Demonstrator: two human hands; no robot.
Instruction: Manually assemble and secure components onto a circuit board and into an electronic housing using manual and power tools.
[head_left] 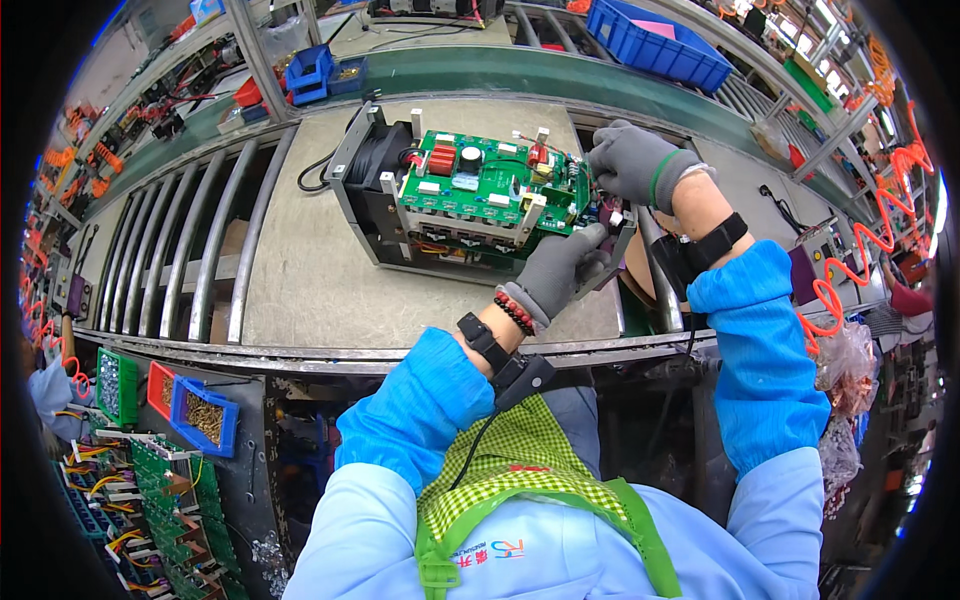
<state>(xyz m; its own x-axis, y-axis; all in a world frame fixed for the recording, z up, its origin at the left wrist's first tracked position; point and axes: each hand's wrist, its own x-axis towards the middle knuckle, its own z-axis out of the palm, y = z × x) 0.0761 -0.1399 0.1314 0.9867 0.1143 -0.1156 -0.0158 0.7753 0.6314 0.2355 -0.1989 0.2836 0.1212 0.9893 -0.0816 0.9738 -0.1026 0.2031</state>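
An open electronic unit (385, 225) with a dark metal frame lies on the worktop, a green circuit board (490, 180) on its upper side. Red blocks, a round capacitor and several pale posts stand on or around the board. At the unit's right end is an end panel (618, 255) with small parts and wires behind it. My left hand (565, 268), in a grey glove, is closed at the near side of this end, fingers curled by the panel. My gloved right hand (640, 165) is closed at its far corner. Whatever either hand's fingertips pinch is hidden.
Metal rollers (190, 240) flank the worktop on the left. Blue bins (310, 72) and a large blue crate (658, 40) stand beyond it. At lower left are a tray of brass screws (205, 415) and several green boards (165, 500). An orange coiled hose (830, 290) hangs at right.
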